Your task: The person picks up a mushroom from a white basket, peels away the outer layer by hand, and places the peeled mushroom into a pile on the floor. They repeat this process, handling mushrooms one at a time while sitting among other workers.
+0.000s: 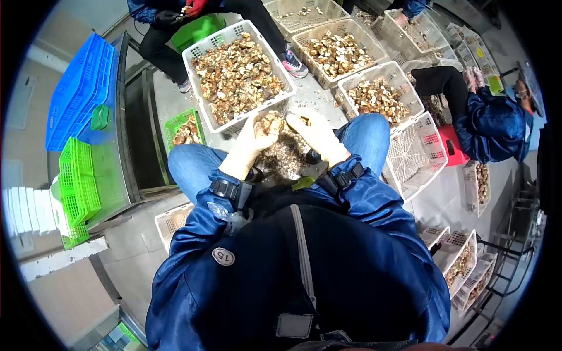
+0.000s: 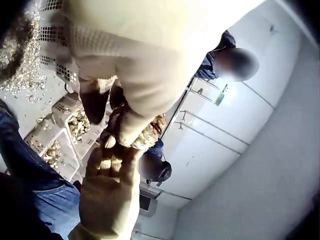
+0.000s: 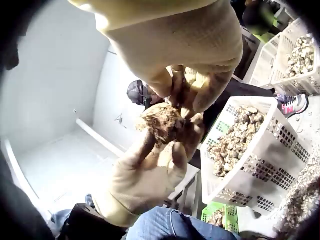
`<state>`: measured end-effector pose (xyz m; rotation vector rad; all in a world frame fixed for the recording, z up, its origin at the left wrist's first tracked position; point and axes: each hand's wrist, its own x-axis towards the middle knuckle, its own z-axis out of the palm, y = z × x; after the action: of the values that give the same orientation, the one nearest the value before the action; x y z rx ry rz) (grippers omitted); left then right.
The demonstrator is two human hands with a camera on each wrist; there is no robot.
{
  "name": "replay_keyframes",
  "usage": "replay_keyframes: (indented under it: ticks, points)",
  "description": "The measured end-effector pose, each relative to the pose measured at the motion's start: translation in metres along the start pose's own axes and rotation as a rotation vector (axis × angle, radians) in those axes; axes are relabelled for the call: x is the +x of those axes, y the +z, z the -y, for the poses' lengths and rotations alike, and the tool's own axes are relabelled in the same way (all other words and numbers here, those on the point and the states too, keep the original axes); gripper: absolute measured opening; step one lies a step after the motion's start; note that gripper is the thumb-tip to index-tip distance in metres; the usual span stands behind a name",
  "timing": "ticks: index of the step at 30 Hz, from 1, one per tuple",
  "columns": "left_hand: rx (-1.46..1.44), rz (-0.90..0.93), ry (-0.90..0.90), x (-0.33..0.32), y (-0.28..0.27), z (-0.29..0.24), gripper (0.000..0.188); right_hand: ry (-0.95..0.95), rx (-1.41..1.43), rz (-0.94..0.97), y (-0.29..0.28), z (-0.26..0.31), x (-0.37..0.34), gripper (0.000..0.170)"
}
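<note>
Gloved hands at work on a brown-and-cream, mushroom-like piece (image 3: 160, 121), raised above the lap; its rough, frayed face shows in the right-wrist view. The left hand (image 1: 253, 140) curls its thumb and fingers around the lower side of the piece, nearly closed upon it; the right hand (image 1: 319, 131) stands just beside, fingers bent inward toward the upper edge; whether these grip the piece, a small tool or nothing cannot be told. Below the hands lies a heap of litter (image 1: 284, 157), between the blue-jeaned knees (image 1: 367, 140); just beyond stands a white perforated crate (image 3: 260, 150), deep in similar pieces; a small green basket (image 1: 170, 131), also holding pieces, sits to the left of it.

Handling, as judged from appearance: the piece is probably light, fairly firm at its thick body and brittle or crumbly along the frayed edge; the coarse surface should offer ample friction and slip little; the sound hold is around the thick body, between thumb and fingers, with light pressure and the ragged rim left free.
</note>
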<state>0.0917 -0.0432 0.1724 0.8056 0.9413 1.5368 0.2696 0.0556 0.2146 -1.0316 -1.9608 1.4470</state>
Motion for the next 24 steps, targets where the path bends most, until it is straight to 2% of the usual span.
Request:
replay_keyframes:
  ticks: [1,4,5,8,9,12,13,16,17,18,20,21,22,24]
  points:
    - [-0.013,-0.056,-0.058,-0.001,-0.002,0.002,0.093,0.020,0.051,0.048,-0.001,0.000,0.001,0.028]
    - [0.177,-0.084,0.028,-0.002,0.007,-0.009,0.090,0.003,0.015,0.057,-0.002,0.004,0.002,0.026]
    - [0.123,-0.061,0.010,-0.002,0.015,-0.020,0.084,0.110,0.147,0.099,0.000,0.002,0.002,0.026]
    - [0.079,-0.033,-0.195,-0.004,0.005,-0.020,0.072,0.086,0.201,0.124,0.004,-0.021,0.007,0.026]
    - [0.064,-0.026,-0.262,-0.005,0.001,-0.019,0.068,-0.042,0.005,0.014,0.005,-0.021,0.005,0.026]
    - [-0.295,-0.088,-0.227,-0.006,-0.006,-0.002,0.061,-0.006,-0.051,0.037,0.000,-0.015,0.003,0.026]
    - [-0.308,-0.102,-0.234,-0.005,-0.007,0.001,0.059,0.055,0.046,0.090,-0.002,-0.011,0.002,0.025]
    - [-0.342,-0.151,-0.252,-0.001,-0.009,-0.002,0.053,0.072,0.076,0.143,-0.006,-0.025,0.006,0.024]
    - [-0.414,-0.042,-0.252,-0.006,-0.014,-0.010,0.056,0.139,0.214,0.093,-0.004,-0.029,0.004,0.022]
    - [-0.474,-0.006,-0.215,-0.001,-0.031,0.006,0.061,-0.006,-0.057,0.128,-0.012,-0.033,0.007,0.021]
    - [-0.507,-0.068,-0.253,-0.002,-0.021,-0.015,0.065,0.184,0.234,0.043,-0.004,-0.063,0.009,0.022]
    - [-0.444,-0.084,-0.209,0.000,-0.019,-0.020,0.067,0.034,0.050,0.091,-0.013,-0.059,0.010,0.025]
    - [-0.455,-0.030,-0.160,0.002,-0.024,-0.016,0.064,0.024,0.040,0.014,-0.007,-0.077,0.013,0.027]
    - [-0.338,-0.087,-0.099,0.005,-0.032,-0.013,0.049,0.036,-0.005,0.052,-0.011,-0.090,0.013,0.026]
